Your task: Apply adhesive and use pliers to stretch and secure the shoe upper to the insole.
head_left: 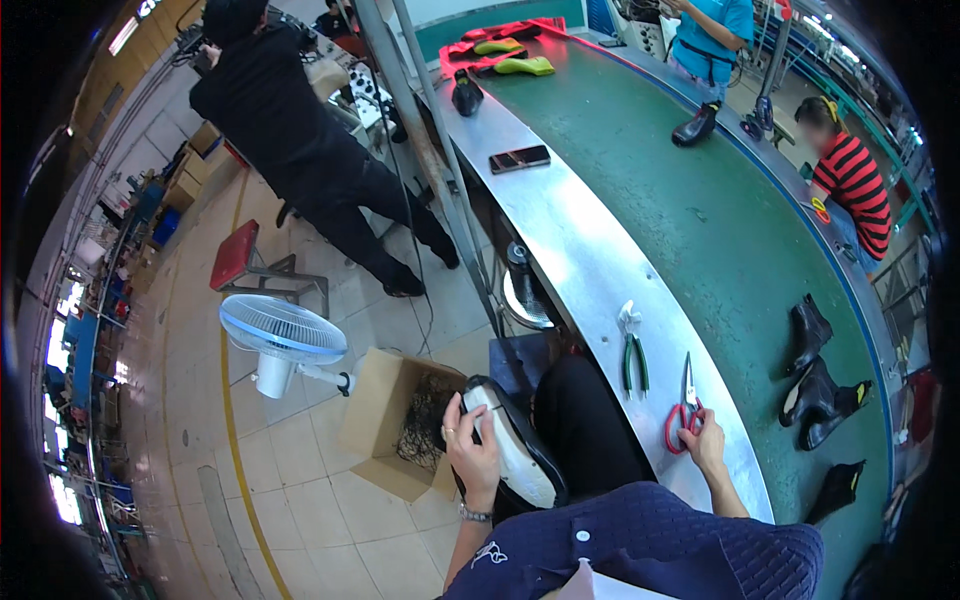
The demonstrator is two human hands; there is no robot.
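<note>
A black shoe (pixel 522 455) lies tilted over my lap with its pale sole facing up. My left hand (pixel 472 448) grips it near one end, fingers over the sole's edge and a thumb along it. At the metal ledge (pixel 590 290) beside me, my right hand (pixel 706 440) has its fingers closed at the red handles of a pair of scissors (pixel 688 400), whose blades point away from me. Green-handled pliers (pixel 635 365) lie just left of the scissors, with a small crumpled white piece (pixel 629 314) at their head.
An open cardboard box (pixel 385 420) with dark stringy scraps stands by my left hand, near a fan (pixel 285 340). Several black boots (pixel 812 335) rest on the green belt (pixel 690 220). A phone (pixel 519 159) lies on the ledge. Other people stand or sit nearby; a red stool (pixel 238 256) is behind one.
</note>
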